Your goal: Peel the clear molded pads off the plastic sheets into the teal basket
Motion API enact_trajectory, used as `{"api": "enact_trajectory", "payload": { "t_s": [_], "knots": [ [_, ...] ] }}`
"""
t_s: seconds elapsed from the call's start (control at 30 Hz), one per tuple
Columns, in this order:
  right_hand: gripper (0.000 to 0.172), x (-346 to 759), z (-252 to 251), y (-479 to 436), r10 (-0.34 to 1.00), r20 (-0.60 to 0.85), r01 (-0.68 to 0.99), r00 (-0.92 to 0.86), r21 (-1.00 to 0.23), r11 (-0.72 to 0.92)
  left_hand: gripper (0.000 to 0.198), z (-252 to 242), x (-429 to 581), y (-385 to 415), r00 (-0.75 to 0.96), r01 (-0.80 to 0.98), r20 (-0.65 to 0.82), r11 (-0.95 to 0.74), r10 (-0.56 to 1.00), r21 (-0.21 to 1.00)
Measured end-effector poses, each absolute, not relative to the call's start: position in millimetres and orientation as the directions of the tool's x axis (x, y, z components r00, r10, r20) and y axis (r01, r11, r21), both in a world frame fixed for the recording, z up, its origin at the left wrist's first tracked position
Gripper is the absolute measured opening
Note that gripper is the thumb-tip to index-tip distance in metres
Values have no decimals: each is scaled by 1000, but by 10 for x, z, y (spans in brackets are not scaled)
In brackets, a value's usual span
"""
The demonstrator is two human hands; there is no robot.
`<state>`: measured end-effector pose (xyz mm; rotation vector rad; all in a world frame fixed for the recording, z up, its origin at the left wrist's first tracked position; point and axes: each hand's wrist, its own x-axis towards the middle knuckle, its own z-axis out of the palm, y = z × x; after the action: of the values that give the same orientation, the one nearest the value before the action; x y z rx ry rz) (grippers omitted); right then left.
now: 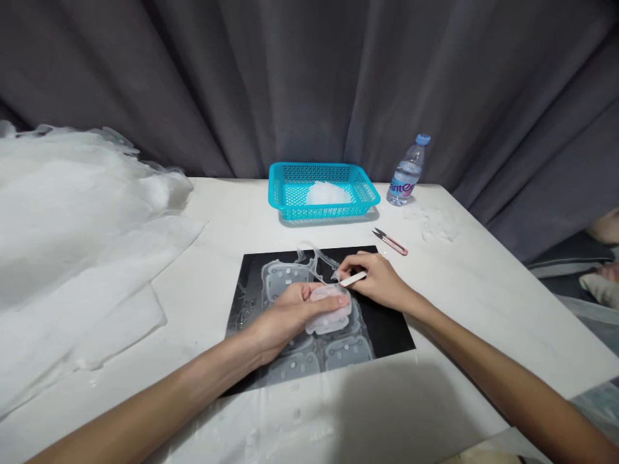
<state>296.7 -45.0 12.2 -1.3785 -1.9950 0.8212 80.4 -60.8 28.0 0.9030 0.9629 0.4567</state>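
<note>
Two bare hands work close together above a flat black rectangular mat on a white bench. The left hand holds a translucent whitish piece with rounded corners, its fingers narrowed around it and the thumb pressed flat on top; the piece is above the middle of the mat. The right hand has its fingers closed around a slim cream-coloured tool, whose end meets the upper edge of the piece. A thin, curling, clear strip rises beside the right fingertips. Greyish rounded panels with pale dots show on the mat; whether printed or loose, I cannot tell.

Beyond the mat, a turquoise perforated plastic basket contains whitish translucent pieces. To its right are a clear bottle with a blue cap, pink-handled metal snips and small clear scraps. A large heap of white translucent sheets covers the bench's left side.
</note>
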Motion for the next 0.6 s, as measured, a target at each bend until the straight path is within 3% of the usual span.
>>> {"api": "enact_trajectory", "payload": {
  "t_s": [0.1, 0.27, 0.47, 0.6],
  "knots": [
    [13, 3130, 228, -413, 901, 73, 508, -427, -805, 306, 44, 269, 765, -542, 490, 130, -471, 473, 733, 871],
    [17, 3133, 354, -432, 901, 219, 350, -374, -867, 356, 43, 259, 706, -450, 523, 311, -339, 195, 782, 930],
    [15, 2877, 213, -494, 881, 124, 412, -457, -848, 333, 48, 332, 671, -425, 513, 548, -257, -81, 819, 833],
    [9, 2887, 216, -481, 895, 37, 318, -445, -928, 197, 45, 395, 631, -428, 507, 620, -194, -199, 840, 759]
  ]
}}
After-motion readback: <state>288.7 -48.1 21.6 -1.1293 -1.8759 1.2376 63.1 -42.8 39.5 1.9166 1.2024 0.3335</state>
